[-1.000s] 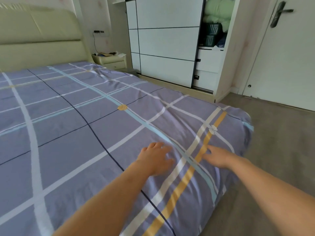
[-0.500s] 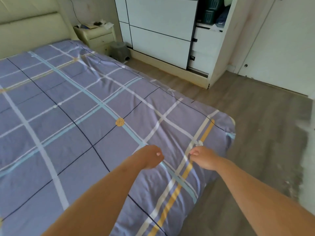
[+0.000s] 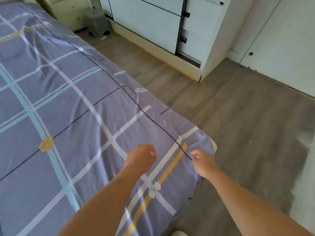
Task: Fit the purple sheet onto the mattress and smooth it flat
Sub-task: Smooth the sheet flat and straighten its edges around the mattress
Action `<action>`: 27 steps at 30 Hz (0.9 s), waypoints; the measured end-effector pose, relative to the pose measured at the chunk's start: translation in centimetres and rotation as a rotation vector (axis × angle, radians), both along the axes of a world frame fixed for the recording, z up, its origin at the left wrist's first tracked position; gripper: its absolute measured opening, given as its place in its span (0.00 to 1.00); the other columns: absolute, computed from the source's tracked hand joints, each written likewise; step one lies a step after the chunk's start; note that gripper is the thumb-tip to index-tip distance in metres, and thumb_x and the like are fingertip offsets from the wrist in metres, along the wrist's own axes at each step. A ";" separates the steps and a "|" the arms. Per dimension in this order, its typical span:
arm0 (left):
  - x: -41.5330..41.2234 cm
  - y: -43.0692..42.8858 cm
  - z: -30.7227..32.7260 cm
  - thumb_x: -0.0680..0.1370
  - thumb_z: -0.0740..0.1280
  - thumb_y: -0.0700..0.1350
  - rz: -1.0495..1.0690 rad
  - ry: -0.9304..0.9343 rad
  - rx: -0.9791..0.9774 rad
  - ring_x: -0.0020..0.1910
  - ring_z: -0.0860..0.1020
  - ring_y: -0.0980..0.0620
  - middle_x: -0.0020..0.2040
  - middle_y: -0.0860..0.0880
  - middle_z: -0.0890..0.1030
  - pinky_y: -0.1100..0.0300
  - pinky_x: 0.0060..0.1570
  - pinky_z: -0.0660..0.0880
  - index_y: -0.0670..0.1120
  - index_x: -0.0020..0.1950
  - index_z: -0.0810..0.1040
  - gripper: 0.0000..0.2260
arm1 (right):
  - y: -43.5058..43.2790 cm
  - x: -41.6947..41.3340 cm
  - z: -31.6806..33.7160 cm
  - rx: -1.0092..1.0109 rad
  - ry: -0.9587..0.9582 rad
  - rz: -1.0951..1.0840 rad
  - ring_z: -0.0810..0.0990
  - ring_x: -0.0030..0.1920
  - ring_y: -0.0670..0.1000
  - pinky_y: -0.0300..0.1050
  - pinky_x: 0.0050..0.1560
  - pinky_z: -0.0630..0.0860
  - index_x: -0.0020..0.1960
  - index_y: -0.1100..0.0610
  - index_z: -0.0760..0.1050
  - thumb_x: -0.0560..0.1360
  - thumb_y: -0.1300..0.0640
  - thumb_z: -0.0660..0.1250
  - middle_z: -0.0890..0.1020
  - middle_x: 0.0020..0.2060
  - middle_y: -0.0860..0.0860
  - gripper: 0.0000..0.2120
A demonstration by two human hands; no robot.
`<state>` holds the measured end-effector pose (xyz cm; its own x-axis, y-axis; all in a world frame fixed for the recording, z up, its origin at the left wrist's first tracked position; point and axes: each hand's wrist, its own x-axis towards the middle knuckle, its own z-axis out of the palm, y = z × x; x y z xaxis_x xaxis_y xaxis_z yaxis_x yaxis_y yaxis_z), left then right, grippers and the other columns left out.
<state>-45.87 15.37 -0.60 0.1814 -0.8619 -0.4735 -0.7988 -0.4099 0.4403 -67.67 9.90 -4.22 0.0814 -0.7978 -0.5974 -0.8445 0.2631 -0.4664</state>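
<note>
The purple sheet (image 3: 81, 106), plaid with white, blue and yellow stripes, covers the bed. It wrinkles slightly near the foot corner, where a sliver of cream mattress (image 3: 215, 147) shows. My left hand (image 3: 141, 158) hovers just over the sheet with its fingers curled into a fist, and no fabric is visible in it. To the right, my right hand (image 3: 202, 161) pinches the bunched sheet at the corner edge.
Grey wood floor (image 3: 238, 116) runs along the bed's right side. White wardrobe drawers (image 3: 153, 23) stand at the back, with a small grey stool (image 3: 97, 21) beside a nightstand. A white door (image 3: 286, 48) is at the right.
Both hands were flat on the sheet a second ago and have since curled. The right hand has shifted to the bed's corner and taken hold of the fabric. The view has tilted down.
</note>
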 end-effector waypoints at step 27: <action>-7.8 -7.7 -12.3 0.83 0.51 0.51 -0.455 -0.425 -0.188 0.77 0.38 0.44 0.79 0.53 0.40 0.42 0.74 0.35 0.60 0.77 0.40 0.26 | -9.9 -7.7 -9.5 -0.210 0.105 -0.498 0.75 0.57 0.66 0.58 0.58 0.69 0.54 0.65 0.71 0.81 0.55 0.55 0.76 0.56 0.66 0.14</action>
